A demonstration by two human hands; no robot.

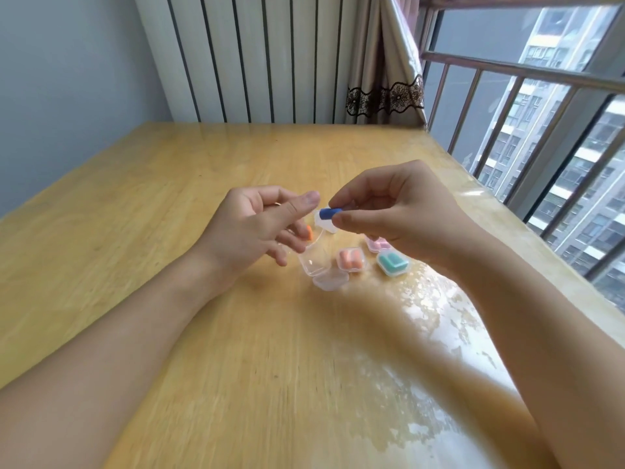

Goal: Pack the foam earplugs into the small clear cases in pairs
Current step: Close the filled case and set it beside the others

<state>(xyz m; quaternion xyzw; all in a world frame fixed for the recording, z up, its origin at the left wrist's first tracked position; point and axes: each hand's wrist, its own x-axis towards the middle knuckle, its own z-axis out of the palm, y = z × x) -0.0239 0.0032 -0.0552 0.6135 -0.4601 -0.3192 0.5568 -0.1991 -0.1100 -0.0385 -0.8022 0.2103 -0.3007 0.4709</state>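
Pinching the blue foam earplug (330, 212) at frame centre, the right hand (389, 211) should seat it fully in the small clear case (313, 257) held in the left hand's (260, 225) curled fingers.

orange earplug (309, 232) mostly behind left hand (257, 225), perhaps held

A pale yellow wooden desk (142, 204) with a glossy top fills the scene, daylight glaring off its right side. Behind it stands a white ribbed panel with dark vertical grooves (250, 59), beside a plain light grey wall (67, 79). A beige curtain with a dark lace band (385, 79) hangs at the corner. To the right, a window with brown metal bars (527, 79) shows tall apartment blocks (568, 137).
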